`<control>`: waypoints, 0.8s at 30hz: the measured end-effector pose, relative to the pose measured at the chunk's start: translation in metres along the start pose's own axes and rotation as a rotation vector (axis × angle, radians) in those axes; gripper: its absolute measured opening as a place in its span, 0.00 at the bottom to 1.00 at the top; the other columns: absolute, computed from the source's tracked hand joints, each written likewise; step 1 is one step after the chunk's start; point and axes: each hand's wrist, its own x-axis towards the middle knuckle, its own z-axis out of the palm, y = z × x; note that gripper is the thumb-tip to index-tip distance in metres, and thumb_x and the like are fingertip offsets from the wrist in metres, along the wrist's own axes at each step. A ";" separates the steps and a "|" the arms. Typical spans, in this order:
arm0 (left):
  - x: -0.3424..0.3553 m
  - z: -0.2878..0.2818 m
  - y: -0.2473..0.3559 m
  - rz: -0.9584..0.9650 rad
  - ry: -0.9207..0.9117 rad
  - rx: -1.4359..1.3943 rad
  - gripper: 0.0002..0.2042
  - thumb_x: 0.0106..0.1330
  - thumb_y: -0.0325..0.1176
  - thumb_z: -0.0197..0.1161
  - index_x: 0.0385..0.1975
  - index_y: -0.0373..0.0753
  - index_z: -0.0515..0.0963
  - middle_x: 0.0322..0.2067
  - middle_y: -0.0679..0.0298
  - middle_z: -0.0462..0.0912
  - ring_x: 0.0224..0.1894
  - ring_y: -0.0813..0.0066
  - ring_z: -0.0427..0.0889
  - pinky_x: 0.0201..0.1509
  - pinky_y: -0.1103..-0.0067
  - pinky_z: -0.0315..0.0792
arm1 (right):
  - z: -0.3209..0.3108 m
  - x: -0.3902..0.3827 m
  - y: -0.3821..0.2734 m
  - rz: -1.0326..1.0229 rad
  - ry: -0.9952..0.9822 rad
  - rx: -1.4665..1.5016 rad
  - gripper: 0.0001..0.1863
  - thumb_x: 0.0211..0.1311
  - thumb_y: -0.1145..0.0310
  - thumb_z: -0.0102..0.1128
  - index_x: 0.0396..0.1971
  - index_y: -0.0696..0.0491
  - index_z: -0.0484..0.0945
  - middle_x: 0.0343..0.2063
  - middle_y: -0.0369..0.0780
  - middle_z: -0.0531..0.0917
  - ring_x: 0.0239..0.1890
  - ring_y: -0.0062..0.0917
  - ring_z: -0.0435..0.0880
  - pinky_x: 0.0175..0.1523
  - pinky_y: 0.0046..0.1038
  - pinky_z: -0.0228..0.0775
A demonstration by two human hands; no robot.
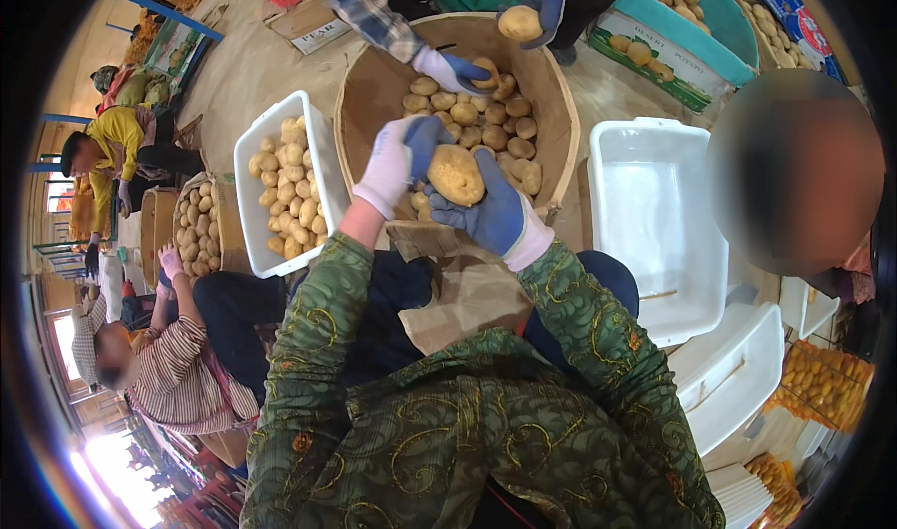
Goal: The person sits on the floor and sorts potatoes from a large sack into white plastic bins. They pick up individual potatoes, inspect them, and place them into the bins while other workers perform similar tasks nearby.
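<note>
The potato lies between the left hand and right hand, above the carton; long axis slopes upper left to lower right; left hand grips its upper-left end, right hand cups its lower-right side, both in contact

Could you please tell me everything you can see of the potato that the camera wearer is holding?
The potato is a large, plump oval, yellowish-tan, its skin faintly marked with darker spots. Its long axis slants from upper left to lower right in the picture. The gloved left grip touches its upper left, while the gloved right grip cups its right and lower sides. It is held above the near part of the brown carton of other potatoes. Its underside is hidden.
</note>
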 end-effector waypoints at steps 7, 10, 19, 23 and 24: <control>-0.038 0.019 0.038 0.411 -0.201 0.729 0.29 0.67 0.44 0.70 0.65 0.40 0.70 0.55 0.50 0.73 0.54 0.45 0.80 0.55 0.64 0.76 | 0.019 -0.003 -0.001 -0.103 0.158 0.105 0.32 0.83 0.44 0.40 0.68 0.57 0.64 0.54 0.44 0.82 0.51 0.33 0.86 0.55 0.34 0.84; -0.037 0.026 0.040 0.469 -0.140 0.789 0.28 0.66 0.44 0.70 0.63 0.40 0.71 0.53 0.50 0.75 0.51 0.44 0.81 0.51 0.63 0.77 | 0.001 -0.008 0.005 -0.428 0.029 -0.521 0.31 0.83 0.45 0.39 0.66 0.57 0.66 0.52 0.43 0.82 0.48 0.32 0.86 0.56 0.34 0.82; -0.016 0.016 0.007 0.496 -0.055 0.735 0.19 0.68 0.33 0.62 0.58 0.40 0.76 0.54 0.50 0.79 0.52 0.46 0.82 0.54 0.64 0.78 | 0.038 -0.012 -0.004 -0.134 0.232 0.093 0.32 0.83 0.45 0.40 0.68 0.58 0.65 0.59 0.45 0.78 0.53 0.34 0.84 0.64 0.43 0.77; -0.003 0.001 -0.002 0.481 -0.142 0.439 0.15 0.69 0.27 0.59 0.53 0.35 0.79 0.50 0.50 0.81 0.54 0.49 0.82 0.58 0.68 0.76 | 0.030 -0.010 0.000 -0.134 0.213 -0.122 0.32 0.82 0.43 0.42 0.68 0.56 0.64 0.59 0.44 0.77 0.54 0.33 0.83 0.63 0.43 0.78; 0.001 -0.003 0.001 0.439 -0.227 0.309 0.13 0.69 0.29 0.59 0.50 0.33 0.80 0.44 0.50 0.82 0.51 0.50 0.83 0.57 0.69 0.75 | 0.022 -0.010 -0.002 -0.103 0.174 -0.109 0.32 0.82 0.43 0.42 0.69 0.55 0.64 0.61 0.44 0.76 0.55 0.32 0.83 0.63 0.42 0.78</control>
